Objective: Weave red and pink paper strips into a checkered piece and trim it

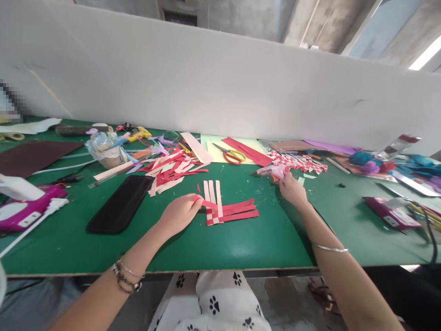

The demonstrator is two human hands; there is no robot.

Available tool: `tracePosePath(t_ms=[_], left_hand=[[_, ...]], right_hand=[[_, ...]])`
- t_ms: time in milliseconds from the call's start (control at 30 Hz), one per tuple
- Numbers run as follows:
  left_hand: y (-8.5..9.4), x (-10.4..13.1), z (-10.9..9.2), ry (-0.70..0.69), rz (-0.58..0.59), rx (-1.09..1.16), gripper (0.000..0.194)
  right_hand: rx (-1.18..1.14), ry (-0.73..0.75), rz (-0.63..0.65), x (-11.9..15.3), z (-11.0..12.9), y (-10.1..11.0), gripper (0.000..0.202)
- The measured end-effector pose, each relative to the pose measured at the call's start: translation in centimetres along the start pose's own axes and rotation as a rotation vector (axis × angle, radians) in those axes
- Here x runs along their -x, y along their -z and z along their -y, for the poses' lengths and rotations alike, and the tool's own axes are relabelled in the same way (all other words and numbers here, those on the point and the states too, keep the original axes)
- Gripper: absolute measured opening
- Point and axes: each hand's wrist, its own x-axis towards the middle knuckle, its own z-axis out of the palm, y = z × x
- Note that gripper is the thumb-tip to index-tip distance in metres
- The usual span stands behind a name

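Note:
My left hand is closed in a pinch on the end of a red paper strip. This strip reaches over to a small woven piece of paper strips on the green table. Pale pink strips stick up from the woven piece, and red ones stretch out to its right. Farther right, my right hand is wrapped round a pink hot glue gun. The gun's nozzle points left, beside a group of finished red-and-white checked pieces. A thin dark cord trails behind my right hand.
A black phone lies left of my left hand. Behind the woven piece are a heap of loose strips and yellow-and-red scissors on pale yellow paper. Purple power strips sit at both sides. A white partition closes off the back.

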Motion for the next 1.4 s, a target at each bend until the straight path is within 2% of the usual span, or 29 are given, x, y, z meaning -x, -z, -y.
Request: tracePosePath(t_ms=[100,200,300,433,600,833,1133,1400], left_hand=[[0.1,0.1,0.5,-0.007,-0.006,0.001,0.04],[0.1,0.3,0.9,-0.027,-0.02,0.025,0.037],[0.2,0.4,1.1,-0.028,-0.035,0.052,0.036],[0.3,0.3,0.9,-0.014,-0.02,0.026,0.036],[0.5,0.2,0.6,0.048,0.029,-0.028,0.036],[0.5,0.2,0.7,0.03,0.03,-0.038,0.035],[0.3,0.2,0.8,0.023,0.034,-0.029,0.037],[0.4,0.3,0.8,0.034,0.039,-0.038,0.035]], right_hand=[[-0.041,0.022,-0.046,1.4,0.0,1.4,0.041],[-0.179,0.206,-0.04,4.1,1.2,2.6,0.044],[-0.274,0.373,-0.013,7.1,3.1,2.8,0.047],[-0.234,0.447,-0.04,9.2,5.1,2.4,0.053],[-0.16,0.435,-0.02,9.3,6.0,1.7,0.042],[-0.071,0.479,-0.051,9.5,6.9,1.2,0.036],[-0.009,0.478,0.003,10.0,7.6,2.2,0.02],[0.018,0.461,0.004,10.1,7.0,2.8,0.023]])
